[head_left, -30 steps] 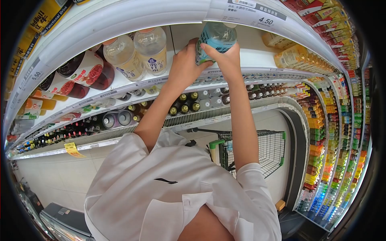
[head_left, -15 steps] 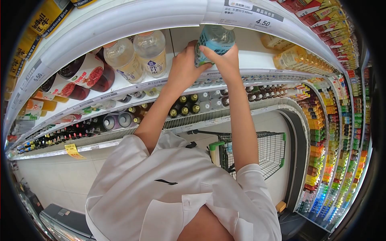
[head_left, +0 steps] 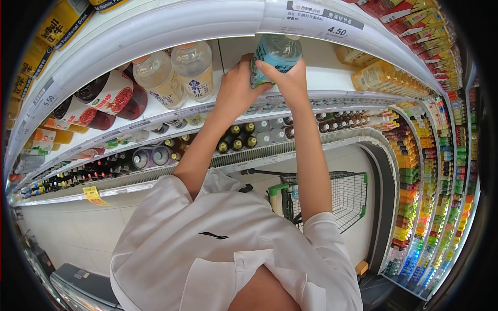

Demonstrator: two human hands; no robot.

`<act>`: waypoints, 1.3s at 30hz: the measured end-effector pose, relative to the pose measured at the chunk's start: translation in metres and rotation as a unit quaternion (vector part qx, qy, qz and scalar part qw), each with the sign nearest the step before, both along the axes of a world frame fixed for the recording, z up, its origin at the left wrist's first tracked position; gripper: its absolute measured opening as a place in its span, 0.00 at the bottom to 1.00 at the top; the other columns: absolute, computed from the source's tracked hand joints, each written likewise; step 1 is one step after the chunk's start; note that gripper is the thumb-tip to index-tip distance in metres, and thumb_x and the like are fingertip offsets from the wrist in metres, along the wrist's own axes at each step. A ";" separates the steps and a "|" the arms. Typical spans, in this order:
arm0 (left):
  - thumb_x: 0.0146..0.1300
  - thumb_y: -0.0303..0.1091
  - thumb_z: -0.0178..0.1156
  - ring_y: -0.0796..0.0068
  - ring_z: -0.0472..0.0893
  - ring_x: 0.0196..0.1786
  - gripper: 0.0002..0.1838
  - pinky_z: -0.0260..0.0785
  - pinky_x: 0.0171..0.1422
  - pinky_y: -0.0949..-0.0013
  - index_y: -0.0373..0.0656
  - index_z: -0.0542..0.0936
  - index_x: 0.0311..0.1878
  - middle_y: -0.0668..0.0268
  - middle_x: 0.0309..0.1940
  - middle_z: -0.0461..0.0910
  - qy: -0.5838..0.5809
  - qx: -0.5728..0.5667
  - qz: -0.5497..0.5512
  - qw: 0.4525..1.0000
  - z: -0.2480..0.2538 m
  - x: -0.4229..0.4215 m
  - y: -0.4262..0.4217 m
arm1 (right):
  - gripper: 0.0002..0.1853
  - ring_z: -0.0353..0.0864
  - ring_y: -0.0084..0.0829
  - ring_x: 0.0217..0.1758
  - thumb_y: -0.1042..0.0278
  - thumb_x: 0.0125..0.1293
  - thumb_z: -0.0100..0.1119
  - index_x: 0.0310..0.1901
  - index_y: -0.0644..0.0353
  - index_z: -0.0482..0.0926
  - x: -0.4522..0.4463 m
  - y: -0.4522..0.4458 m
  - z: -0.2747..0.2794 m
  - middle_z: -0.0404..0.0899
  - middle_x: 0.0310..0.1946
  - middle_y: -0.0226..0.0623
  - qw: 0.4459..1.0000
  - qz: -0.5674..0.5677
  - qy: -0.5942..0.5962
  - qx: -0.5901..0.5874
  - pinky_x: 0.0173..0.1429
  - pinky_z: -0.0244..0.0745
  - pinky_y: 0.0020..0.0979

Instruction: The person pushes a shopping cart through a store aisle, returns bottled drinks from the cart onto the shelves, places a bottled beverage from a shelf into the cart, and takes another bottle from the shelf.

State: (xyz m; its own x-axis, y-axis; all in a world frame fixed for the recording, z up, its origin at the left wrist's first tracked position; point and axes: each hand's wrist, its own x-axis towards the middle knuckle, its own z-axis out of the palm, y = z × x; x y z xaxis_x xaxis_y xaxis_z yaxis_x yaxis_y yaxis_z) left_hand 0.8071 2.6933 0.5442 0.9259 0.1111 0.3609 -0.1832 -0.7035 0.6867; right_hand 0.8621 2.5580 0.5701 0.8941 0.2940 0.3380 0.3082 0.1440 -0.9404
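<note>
A clear plastic drink bottle (head_left: 280, 49) with a blue-green label stands on the upper shelf, its top partly under the shelf edge above. Both my hands are wrapped round its lower part. My left hand (head_left: 243, 83) grips its left side, with some fingers hidden behind it. On the right side, my right hand (head_left: 289, 80) holds the label, thumb across the front. To the left on the same shelf are two clear bottles (head_left: 196, 70) with pale yellow labels. Further left lie dark red juice bottles (head_left: 111, 96) with fruit pictures.
A shelf edge with a price tag (head_left: 327, 23) overhangs the bottle. Yellow packs (head_left: 376, 75) stand to the right. Lower shelves hold rows of bottles (head_left: 237, 140). A wire shopping cart (head_left: 347, 194) is on the floor to my right.
The bottle is turned slightly in my hands, so less of the label's large lettering shows. My hands stay in nearly the same place.
</note>
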 end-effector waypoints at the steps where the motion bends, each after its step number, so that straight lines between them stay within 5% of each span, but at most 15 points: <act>1: 0.51 0.40 0.77 0.40 0.82 0.53 0.42 0.75 0.58 0.49 0.31 0.67 0.65 0.40 0.50 0.81 0.000 -0.001 0.000 1.000 0.000 0.000 0.000 | 0.30 0.83 0.27 0.45 0.67 0.49 0.79 0.53 0.66 0.75 0.000 0.000 0.001 0.84 0.43 0.37 1.000 0.003 0.007 -0.010 0.52 0.79 0.32; 35: 0.48 0.41 0.78 0.40 0.82 0.53 0.42 0.75 0.56 0.49 0.35 0.70 0.64 0.43 0.50 0.82 0.004 -0.014 0.003 1.000 -0.002 0.002 0.003 | 0.38 0.81 0.30 0.50 0.64 0.50 0.81 0.59 0.68 0.70 0.001 -0.002 -0.001 0.79 0.49 0.40 0.999 0.028 0.018 -0.012 0.54 0.78 0.32; 38: 0.48 0.41 0.78 0.40 0.82 0.52 0.42 0.76 0.55 0.49 0.35 0.70 0.63 0.43 0.49 0.82 0.009 -0.008 0.004 1.000 -0.004 0.003 0.004 | 0.42 0.77 0.34 0.58 0.61 0.49 0.82 0.61 0.69 0.68 -0.003 -0.001 -0.024 0.76 0.54 0.44 1.000 -0.015 0.008 -0.026 0.61 0.74 0.35; 39: 0.48 0.41 0.78 0.40 0.82 0.51 0.41 0.76 0.55 0.49 0.35 0.70 0.63 0.43 0.48 0.83 -0.003 -0.014 0.002 1.000 -0.005 0.004 0.003 | 0.43 0.75 0.36 0.60 0.60 0.49 0.83 0.62 0.69 0.66 -0.010 -0.001 -0.037 0.74 0.55 0.45 0.991 -0.107 -0.071 -0.049 0.64 0.71 0.36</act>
State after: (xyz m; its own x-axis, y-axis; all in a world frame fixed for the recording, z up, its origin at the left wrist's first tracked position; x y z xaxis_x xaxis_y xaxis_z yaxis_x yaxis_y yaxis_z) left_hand 0.8115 2.6964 0.5390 0.9231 0.1252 0.3636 -0.1846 -0.6852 0.7045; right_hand 0.8522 2.5569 0.5332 0.8847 0.1405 0.4444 0.4522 -0.0278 -0.8915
